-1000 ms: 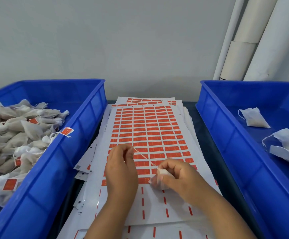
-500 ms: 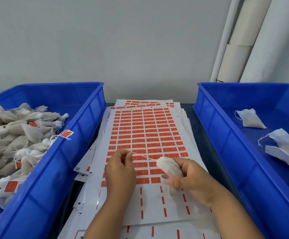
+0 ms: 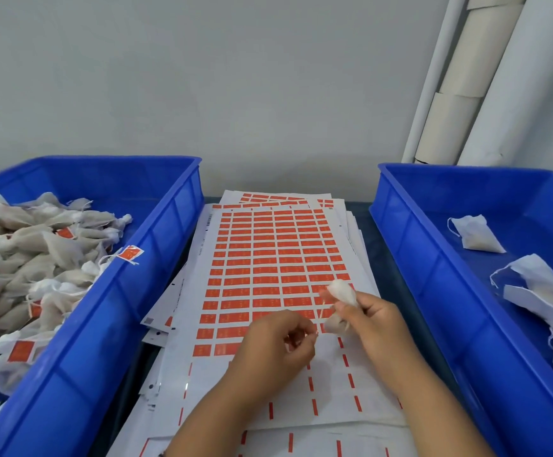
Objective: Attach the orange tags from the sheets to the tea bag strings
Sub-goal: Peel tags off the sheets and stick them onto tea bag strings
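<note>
A stack of white sheets with rows of orange tags (image 3: 268, 258) lies between two blue bins. Above its lower rows my right hand (image 3: 374, 321) grips a white tea bag (image 3: 342, 293), held upright. The bag's thin string (image 3: 320, 315) runs down and left to my left hand (image 3: 278, 344), whose curled fingertips pinch its end. The bottom rows of the top sheet have their tags gone, with only narrow orange strips left.
The left blue bin (image 3: 110, 324) holds a heap of tea bags with orange tags; one tag (image 3: 130, 253) hangs over its rim. The right blue bin (image 3: 433, 291) holds a few untagged white tea bags (image 3: 474, 232). White pipes (image 3: 486, 80) stand at the back right.
My right hand lifted the tea bag up and to the right. My left hand slid right and toward me along the sheet, keeping hold of the string.
</note>
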